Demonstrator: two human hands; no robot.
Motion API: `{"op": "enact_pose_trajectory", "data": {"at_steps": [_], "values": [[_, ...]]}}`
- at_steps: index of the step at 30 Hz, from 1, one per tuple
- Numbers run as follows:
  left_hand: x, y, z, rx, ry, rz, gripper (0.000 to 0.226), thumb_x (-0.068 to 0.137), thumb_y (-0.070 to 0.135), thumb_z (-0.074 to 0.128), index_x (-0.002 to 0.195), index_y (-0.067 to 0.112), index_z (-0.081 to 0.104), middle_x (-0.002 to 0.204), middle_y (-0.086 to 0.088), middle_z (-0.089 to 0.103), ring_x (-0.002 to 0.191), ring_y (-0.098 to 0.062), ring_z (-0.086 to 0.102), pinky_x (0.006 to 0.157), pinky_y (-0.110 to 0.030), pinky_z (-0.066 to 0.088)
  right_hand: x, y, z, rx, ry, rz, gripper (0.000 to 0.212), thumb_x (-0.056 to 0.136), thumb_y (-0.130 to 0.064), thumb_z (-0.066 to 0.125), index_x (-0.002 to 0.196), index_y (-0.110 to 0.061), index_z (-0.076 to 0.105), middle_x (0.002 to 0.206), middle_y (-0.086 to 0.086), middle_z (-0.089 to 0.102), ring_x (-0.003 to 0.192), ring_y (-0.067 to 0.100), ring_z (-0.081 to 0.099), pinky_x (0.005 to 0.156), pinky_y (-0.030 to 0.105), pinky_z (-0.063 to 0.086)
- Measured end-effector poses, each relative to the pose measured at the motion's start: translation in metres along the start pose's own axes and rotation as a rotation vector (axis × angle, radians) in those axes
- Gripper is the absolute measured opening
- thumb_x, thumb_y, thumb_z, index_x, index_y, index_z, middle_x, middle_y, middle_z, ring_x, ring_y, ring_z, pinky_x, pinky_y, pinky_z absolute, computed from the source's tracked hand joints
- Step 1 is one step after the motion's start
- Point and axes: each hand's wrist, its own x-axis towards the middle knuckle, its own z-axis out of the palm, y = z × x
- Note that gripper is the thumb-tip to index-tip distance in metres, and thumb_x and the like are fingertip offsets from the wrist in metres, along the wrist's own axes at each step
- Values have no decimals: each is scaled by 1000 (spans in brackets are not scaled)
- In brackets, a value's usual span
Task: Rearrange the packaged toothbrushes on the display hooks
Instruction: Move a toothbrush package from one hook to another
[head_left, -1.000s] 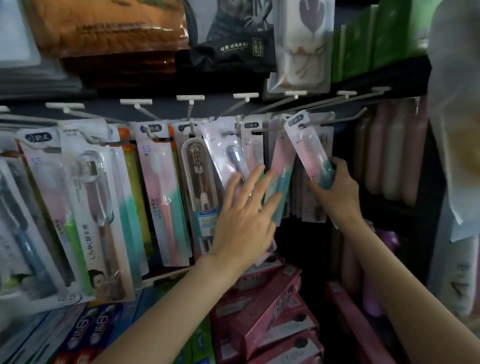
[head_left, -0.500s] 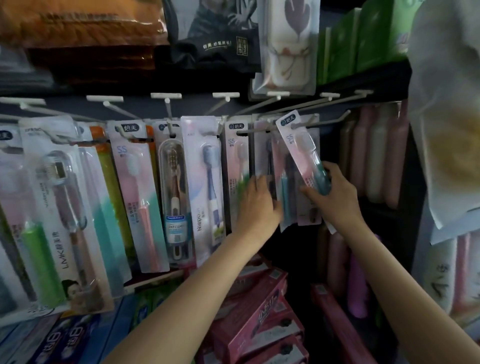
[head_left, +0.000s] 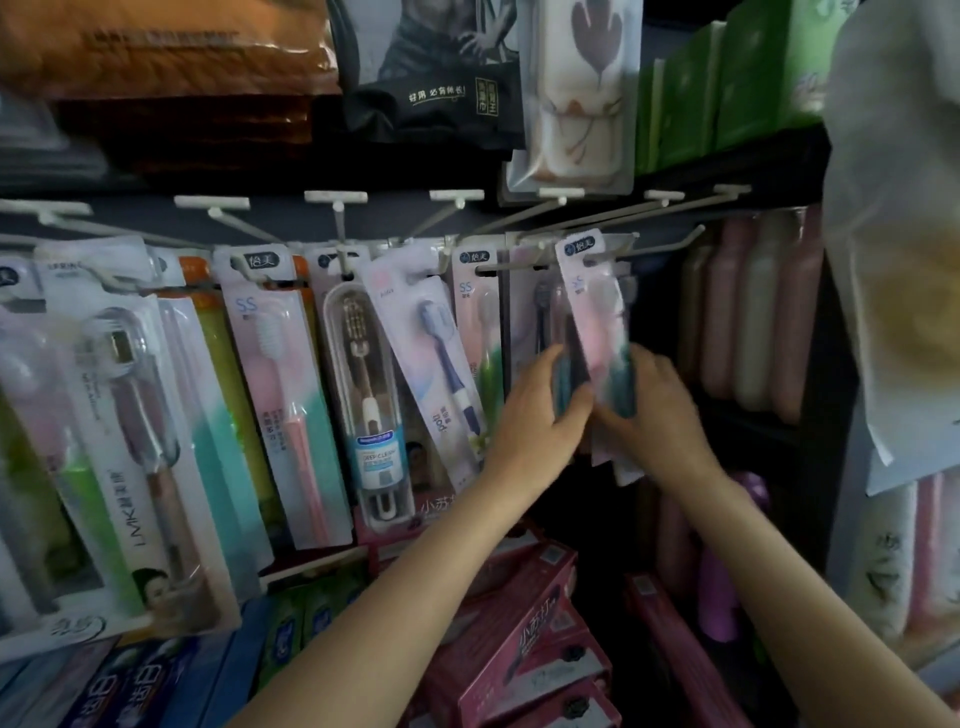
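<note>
Mid-task: left hand & right hand both grasp pink-teal toothbrush pack at 1 o'clock, w/ its card at the hook, rest unsorted.

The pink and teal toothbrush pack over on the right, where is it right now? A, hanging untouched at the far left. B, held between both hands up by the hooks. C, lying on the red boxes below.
B: the pink and teal toothbrush pack sits between the left hand and the right hand, its top by a hook.
</note>
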Motion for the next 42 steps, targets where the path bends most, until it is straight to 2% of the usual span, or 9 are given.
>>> {"op": "enact_pose_trajectory", "data": {"at_steps": [8, 12, 16, 25, 28, 33, 36, 40, 42], "values": [[38, 1, -8, -80, 168, -152, 8, 90, 9, 53, 92, 4, 59, 83, -9, 58, 77, -19, 53, 60, -23, 33, -7, -16, 7, -160, -179, -179, 87, 71, -49, 73, 141, -16, 33, 143, 9, 23, 129, 29, 22, 103, 41, 27], [43, -5, -22, 67, 204, -131, 9, 94, 11, 50, 95, 7, 58, 76, -6, 55, 63, -16, 49, 54, -23, 35, 11, -5, 1, 264, 138, 80, 72, 77, -29, 73, 135, -2, 38, 137, 21, 34, 125, 34, 37, 104, 35, 30], [45, -9, -27, 175, 230, -132, 14, 95, 12, 48, 94, 2, 57, 76, -8, 54, 63, -17, 46, 50, -24, 30, 44, -3, 9, 365, -6, 270, 95, 77, -26, 74, 146, -6, 13, 147, 18, 26, 134, 30, 31, 105, 33, 30], [38, -7, -30, 240, 270, -81, 15, 95, 13, 46, 96, 3, 58, 65, 4, 45, 55, -6, 42, 42, -17, 26, 47, 6, -2, 274, 79, 250, 59, 80, -17, 70, 130, -4, 41, 120, 14, 59, 108, 29, 57, 81, 25, 43], [37, -5, -30, 252, 269, -95, 15, 95, 14, 47, 97, 4, 58, 69, 2, 49, 59, -12, 46, 49, -22, 29, 47, 5, -10, 336, 14, 278, 56, 81, -15, 69, 130, -4, 43, 112, 10, 60, 90, 20, 56, 64, 13, 40], [32, -4, -28, 228, 253, -101, 13, 94, 13, 48, 99, 6, 58, 71, 2, 53, 62, -12, 52, 47, -16, 31, 41, 9, -17, 325, -66, 276, 68, 78, -22, 74, 133, -5, 39, 124, 12, 54, 108, 25, 53, 79, 25, 38], [20, 0, -26, 226, 237, -89, 27, 91, 4, 49, 117, 10, 52, 106, -7, 62, 92, -23, 61, 71, -28, 47, 29, 6, -13, 226, -28, 221, 78, 73, -23, 78, 135, -5, 35, 129, 18, 48, 115, 32, 49, 92, 31, 38], [-18, 8, -27, 401, 208, 208, 54, 86, -3, 49, 136, 13, 35, 136, -6, 39, 91, -22, 59, 70, -19, 42, 7, -10, -15, 167, 56, 140, 76, 74, -22, 76, 136, -9, 34, 134, 17, 39, 124, 32, 39, 104, 38, 32], [-36, 8, -32, 486, 238, 376, 56, 82, -6, 52, 133, 11, 39, 134, -7, 41, 108, -22, 54, 86, -21, 43, -6, -23, -17, 227, 85, 57, 67, 76, -19, 74, 132, -9, 39, 130, 13, 41, 119, 29, 43, 101, 37, 37]]}}
